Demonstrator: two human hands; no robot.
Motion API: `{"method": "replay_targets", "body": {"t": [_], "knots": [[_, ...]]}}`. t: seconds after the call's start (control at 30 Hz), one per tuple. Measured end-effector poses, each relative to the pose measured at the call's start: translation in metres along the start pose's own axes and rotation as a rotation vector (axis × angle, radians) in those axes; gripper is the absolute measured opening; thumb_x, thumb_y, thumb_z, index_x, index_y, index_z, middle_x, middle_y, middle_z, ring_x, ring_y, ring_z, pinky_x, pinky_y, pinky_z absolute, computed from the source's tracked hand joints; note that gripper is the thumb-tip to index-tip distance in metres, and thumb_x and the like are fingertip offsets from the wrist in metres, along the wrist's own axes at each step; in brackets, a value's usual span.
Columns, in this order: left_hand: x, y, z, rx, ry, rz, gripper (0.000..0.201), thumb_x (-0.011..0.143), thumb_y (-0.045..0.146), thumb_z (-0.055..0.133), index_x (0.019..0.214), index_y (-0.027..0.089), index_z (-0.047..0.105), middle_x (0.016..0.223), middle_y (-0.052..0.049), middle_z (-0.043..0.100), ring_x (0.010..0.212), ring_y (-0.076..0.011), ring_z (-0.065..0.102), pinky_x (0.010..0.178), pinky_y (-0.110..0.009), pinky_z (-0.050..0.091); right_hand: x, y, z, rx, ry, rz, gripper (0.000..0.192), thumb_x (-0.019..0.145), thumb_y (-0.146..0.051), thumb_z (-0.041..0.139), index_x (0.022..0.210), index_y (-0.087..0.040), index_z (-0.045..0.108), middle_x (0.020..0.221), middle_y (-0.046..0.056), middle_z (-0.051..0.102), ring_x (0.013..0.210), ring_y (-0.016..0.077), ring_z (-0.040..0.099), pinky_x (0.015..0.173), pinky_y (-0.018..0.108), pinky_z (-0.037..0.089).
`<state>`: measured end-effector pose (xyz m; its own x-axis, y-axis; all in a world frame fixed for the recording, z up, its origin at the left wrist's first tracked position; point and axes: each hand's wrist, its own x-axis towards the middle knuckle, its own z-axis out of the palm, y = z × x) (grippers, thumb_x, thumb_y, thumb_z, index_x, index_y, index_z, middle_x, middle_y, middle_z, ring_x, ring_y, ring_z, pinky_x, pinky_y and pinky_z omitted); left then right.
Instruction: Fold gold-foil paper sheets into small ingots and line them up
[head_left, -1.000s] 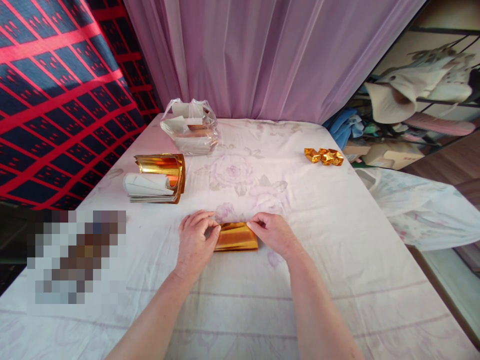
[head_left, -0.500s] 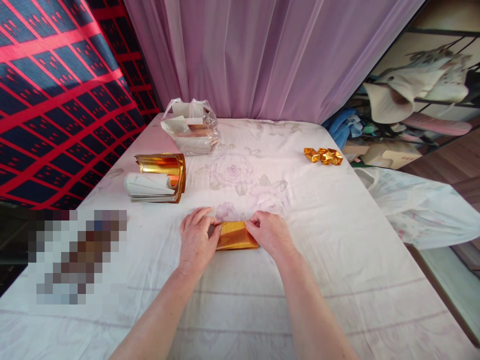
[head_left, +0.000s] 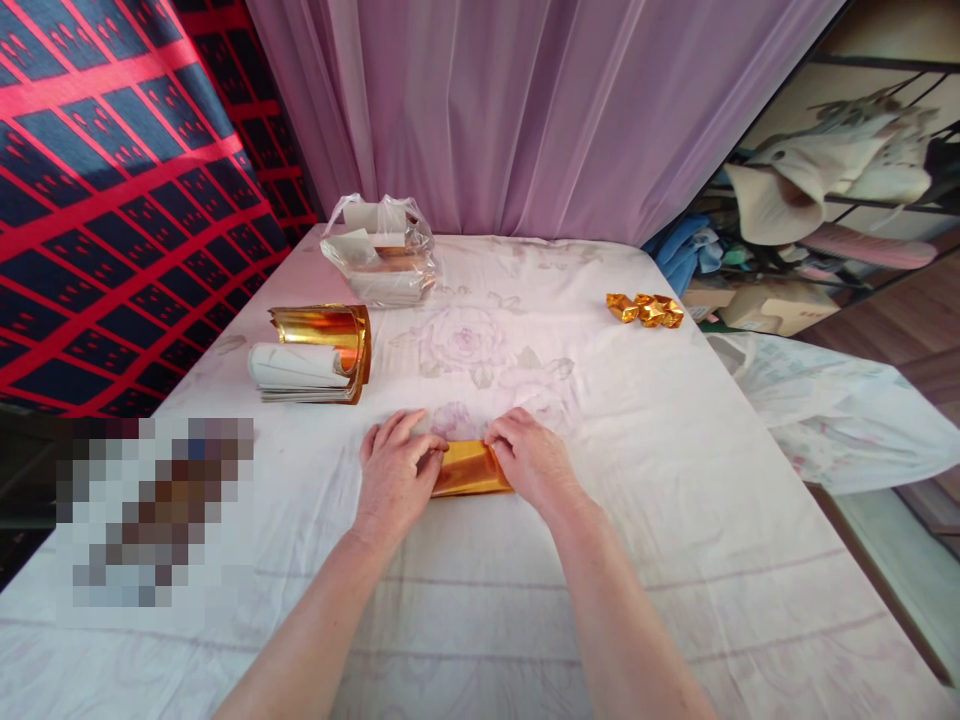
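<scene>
Fingers of your left hand and right hand press both ends of the gold foil sheet on the surface; it looks folded, perhaps half-done; 3 finished pieces lie well apart.

A sheer lilac curtain hangs across the back, daylight glowing through it. To the left hangs a dark cloth with a red grid. The surface wears a pale floral sheet. At right stands a metal rack (stuffed with clothes), over brown wooden floor.
</scene>
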<state>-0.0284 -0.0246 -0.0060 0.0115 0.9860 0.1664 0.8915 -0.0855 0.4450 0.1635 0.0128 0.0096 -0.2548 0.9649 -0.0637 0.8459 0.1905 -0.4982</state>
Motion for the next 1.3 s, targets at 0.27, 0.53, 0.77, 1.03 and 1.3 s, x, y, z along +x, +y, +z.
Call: {"method": "replay_targets", "body": {"t": [0.27,0.53,0.77,1.03,1.3], "knots": [[0.001,0.000,-0.005,-0.032,-0.065,-0.019,0.016,0.083,0.023,0.063,0.089,0.031,0.075,0.139,-0.002,0.059,0.136,-0.0290,0.043,0.113,-0.057,0.026,-0.001,0.012,-0.004,0.086,-0.074,-0.182,0.028,0.083,-0.003,0.052,0.084,-0.023,0.071,0.096,0.001,0.065,0.086,0.0137,0.062,0.078,0.026,0.044],[0.001,0.000,-0.008,-0.044,-0.120,-0.025,0.016,0.077,0.026,0.071,0.092,0.032,0.073,0.142,-0.002,0.055,0.137,-0.0284,0.041,0.115,-0.056,0.024,-0.004,0.019,-0.002,0.108,-0.088,-0.224,0.014,0.081,-0.014,0.065,0.092,-0.021,0.069,0.100,0.001,0.061,0.082,0.0127,0.060,0.078,0.027,0.046],[0.001,-0.003,-0.008,-0.053,-0.114,0.000,0.018,0.075,0.028,0.073,0.093,0.031,0.073,0.143,-0.003,0.055,0.137,-0.0306,0.041,0.115,-0.058,0.024,-0.011,0.016,-0.005,0.089,-0.079,-0.246,0.016,0.079,-0.018,0.071,0.095,-0.021,0.067,0.102,0.002,0.060,0.086,0.0145,0.060,0.082,0.030,0.046],[0.001,-0.004,-0.006,-0.054,-0.125,0.000,0.019,0.075,0.028,0.073,0.094,0.032,0.073,0.143,-0.003,0.054,0.137,-0.0306,0.040,0.115,-0.059,0.023,-0.015,0.013,-0.008,0.056,-0.109,-0.262,0.026,0.076,-0.020,0.076,0.099,-0.021,0.067,0.107,0.004,0.059,0.098,0.0190,0.059,0.088,0.035,0.048],[0.001,-0.004,-0.007,-0.048,-0.128,-0.002,0.019,0.075,0.028,0.074,0.094,0.032,0.073,0.143,-0.003,0.054,0.137,-0.0300,0.041,0.115,-0.058,0.024,-0.017,0.018,-0.009,0.057,-0.131,-0.309,0.032,0.075,-0.021,0.078,0.104,-0.021,0.066,0.111,0.006,0.058,0.102,0.0192,0.058,0.092,0.035,0.048]]}}
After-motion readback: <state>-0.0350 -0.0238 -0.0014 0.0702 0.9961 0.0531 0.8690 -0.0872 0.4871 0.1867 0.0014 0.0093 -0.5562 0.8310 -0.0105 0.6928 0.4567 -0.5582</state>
